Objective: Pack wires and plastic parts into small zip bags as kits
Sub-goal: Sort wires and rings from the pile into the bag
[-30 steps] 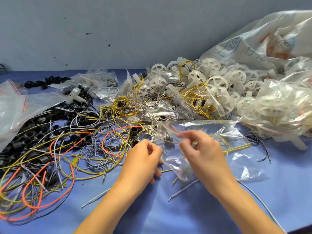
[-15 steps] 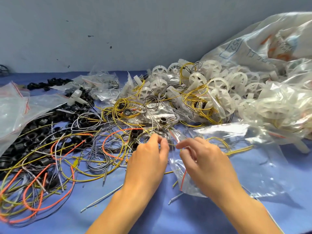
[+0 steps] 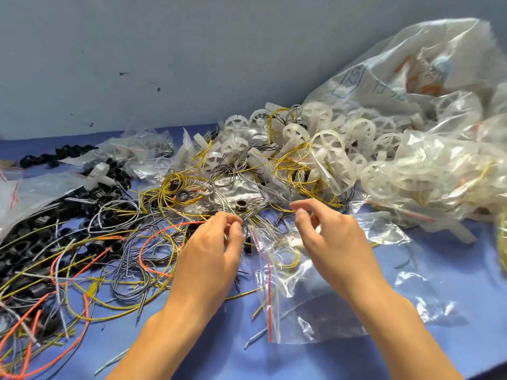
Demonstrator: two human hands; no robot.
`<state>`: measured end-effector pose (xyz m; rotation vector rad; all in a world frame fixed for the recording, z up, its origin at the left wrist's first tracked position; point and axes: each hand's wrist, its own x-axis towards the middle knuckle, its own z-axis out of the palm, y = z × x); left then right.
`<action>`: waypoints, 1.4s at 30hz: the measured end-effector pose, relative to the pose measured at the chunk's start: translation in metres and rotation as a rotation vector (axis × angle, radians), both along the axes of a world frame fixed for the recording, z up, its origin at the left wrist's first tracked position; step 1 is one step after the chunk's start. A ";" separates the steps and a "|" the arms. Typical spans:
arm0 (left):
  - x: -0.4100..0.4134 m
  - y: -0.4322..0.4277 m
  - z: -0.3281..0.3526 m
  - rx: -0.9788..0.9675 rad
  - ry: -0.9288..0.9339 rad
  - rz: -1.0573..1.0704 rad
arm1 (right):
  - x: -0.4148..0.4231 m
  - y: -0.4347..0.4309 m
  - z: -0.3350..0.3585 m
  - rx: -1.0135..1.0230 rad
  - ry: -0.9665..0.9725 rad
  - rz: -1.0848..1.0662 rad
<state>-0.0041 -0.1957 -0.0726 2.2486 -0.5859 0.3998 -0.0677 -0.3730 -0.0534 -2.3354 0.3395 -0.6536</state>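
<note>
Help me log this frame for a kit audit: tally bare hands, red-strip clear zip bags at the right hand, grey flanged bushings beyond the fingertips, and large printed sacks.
Bare hands, left hand and right hand: 2
Clear zip bag with red seal strip: 1
Grey flanged bushing: 1
Large printed white plastic sack: 1
Total: 5

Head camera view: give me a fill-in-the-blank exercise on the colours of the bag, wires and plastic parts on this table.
The zip bag beneath the right hand has a ___ stripe along its opening.
The wire loop just left of the left hand is ___.
The spoked plastic wheels heaped at the back right are ___.
The plastic rings piled at the far left are ___.
Missing words: red; orange; white; black.
</note>
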 end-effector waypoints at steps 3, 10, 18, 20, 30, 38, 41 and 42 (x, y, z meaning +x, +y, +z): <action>0.008 -0.023 0.011 -0.010 -0.002 -0.093 | 0.008 -0.015 0.001 0.076 0.001 -0.069; 0.055 -0.117 0.051 0.053 -0.064 -0.214 | 0.019 -0.036 0.009 0.270 -0.071 -0.188; 0.104 -0.203 0.079 0.354 -0.108 -0.171 | 0.026 -0.051 0.014 0.406 -0.027 -0.228; 0.109 -0.219 0.076 0.541 -0.140 -0.071 | 0.028 -0.053 0.015 0.440 -0.045 -0.230; 0.102 -0.176 0.100 -0.012 -0.055 -0.067 | 0.022 -0.057 0.015 0.409 -0.083 -0.086; 0.025 -0.006 0.064 -0.876 0.728 -0.134 | 0.021 0.022 0.008 -0.200 0.001 0.455; 0.014 0.016 0.051 -1.043 1.000 -0.177 | 0.021 0.033 0.001 -0.329 0.113 0.459; 0.010 0.019 0.048 -1.085 1.071 -0.220 | 0.021 0.033 -0.002 -0.341 0.130 0.447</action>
